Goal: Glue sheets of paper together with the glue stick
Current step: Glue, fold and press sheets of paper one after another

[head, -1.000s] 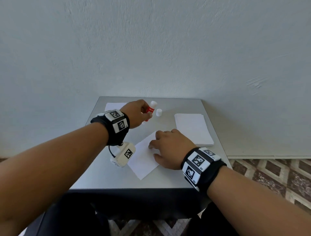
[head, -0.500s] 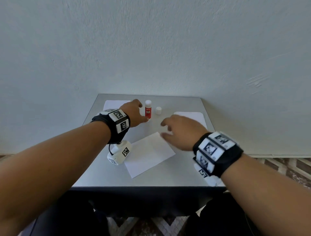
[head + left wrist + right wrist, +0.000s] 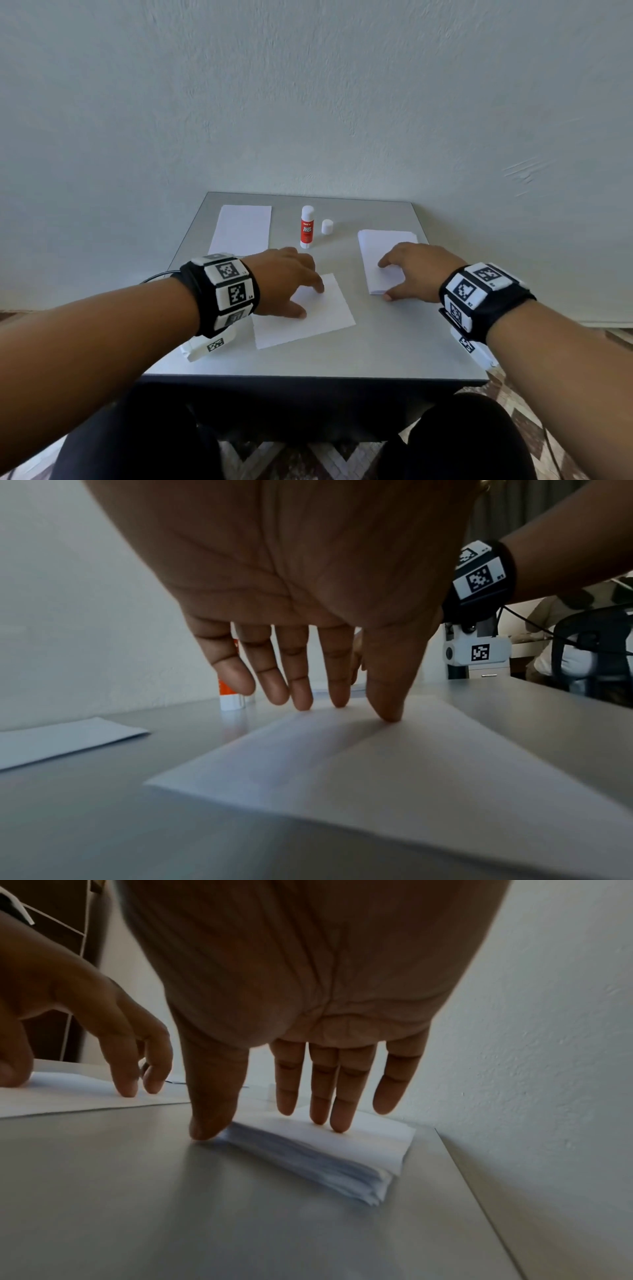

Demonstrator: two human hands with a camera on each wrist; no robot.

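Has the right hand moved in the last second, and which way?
Yes. The right hand left the single sheet near the table's middle and went right to the paper stack, fingertips on top, thumb at its near edge.

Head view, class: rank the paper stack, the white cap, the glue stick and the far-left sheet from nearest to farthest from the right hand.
1. Paper stack: under the right hand, on the table's right.
2. White cap: back centre, standing by itself.
3. Glue stick: upright, just left of the cap.
4. Far-left sheet: back left corner.
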